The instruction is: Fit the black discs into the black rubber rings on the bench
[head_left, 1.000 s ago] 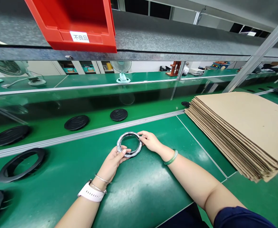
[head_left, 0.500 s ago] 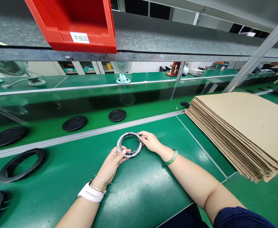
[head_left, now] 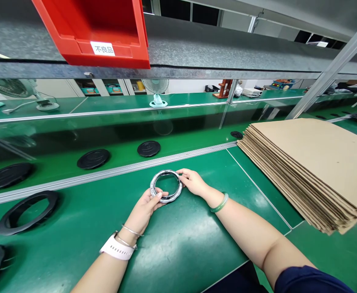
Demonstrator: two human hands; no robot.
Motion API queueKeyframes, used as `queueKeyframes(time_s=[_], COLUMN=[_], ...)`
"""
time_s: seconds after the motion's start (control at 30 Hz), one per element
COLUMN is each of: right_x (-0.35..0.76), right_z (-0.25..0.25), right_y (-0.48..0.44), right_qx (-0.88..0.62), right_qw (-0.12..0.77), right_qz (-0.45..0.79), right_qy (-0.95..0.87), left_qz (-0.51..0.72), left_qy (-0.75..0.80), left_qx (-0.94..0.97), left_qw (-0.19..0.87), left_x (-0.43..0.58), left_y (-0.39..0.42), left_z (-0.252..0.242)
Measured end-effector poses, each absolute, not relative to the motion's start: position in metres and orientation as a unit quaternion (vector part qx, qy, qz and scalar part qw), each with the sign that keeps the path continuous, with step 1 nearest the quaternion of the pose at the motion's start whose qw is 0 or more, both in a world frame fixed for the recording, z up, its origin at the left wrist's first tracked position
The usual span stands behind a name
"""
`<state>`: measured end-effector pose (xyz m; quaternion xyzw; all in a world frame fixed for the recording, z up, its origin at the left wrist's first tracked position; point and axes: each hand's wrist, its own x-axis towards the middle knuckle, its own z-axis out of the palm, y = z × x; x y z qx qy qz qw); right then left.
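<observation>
A shiny silver ring [head_left: 152, 189] with a dark inner edge is held up over the green tabletop [head_left: 178, 240], tilted toward me. My left hand [head_left: 146, 205] grips its lower left side, thumb on the front and fingers reaching behind and through the opening. At the upper right of the rim, my right hand [head_left: 193, 181] pinches the edge between thumb and fingers. The fingertips of that hand are partly hidden by the ring.
Black oval rings [head_left: 28, 211] lie at the left. Behind a metal rail, black discs [head_left: 148, 149] rest on a green belt. Brown cardboard sheets [head_left: 312, 162] are stacked at the right. A red bin [head_left: 105, 53] sits on the shelf [head_left: 211, 53] overhead.
The black discs on the belt have shifted slightly to the left. Both hands and the silver ring stay in the same place.
</observation>
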<state>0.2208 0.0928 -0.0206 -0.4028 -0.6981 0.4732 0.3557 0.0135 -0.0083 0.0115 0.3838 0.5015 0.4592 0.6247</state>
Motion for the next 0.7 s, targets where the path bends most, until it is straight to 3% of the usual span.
queueKeyframes(time_s=[0.7], right_x=[0.2201], right_z=[-0.0196], right_y=[0.0927], right_qx=[-0.404], right_qw=[0.359], right_qz=[0.469], right_qy=[-0.698], left_qz=[0.455], left_qy=[0.499], left_qx=[0.387], left_qw=[0.628], left_x=[0.0131], left_y=[-0.0072], left_z=[0.0111])
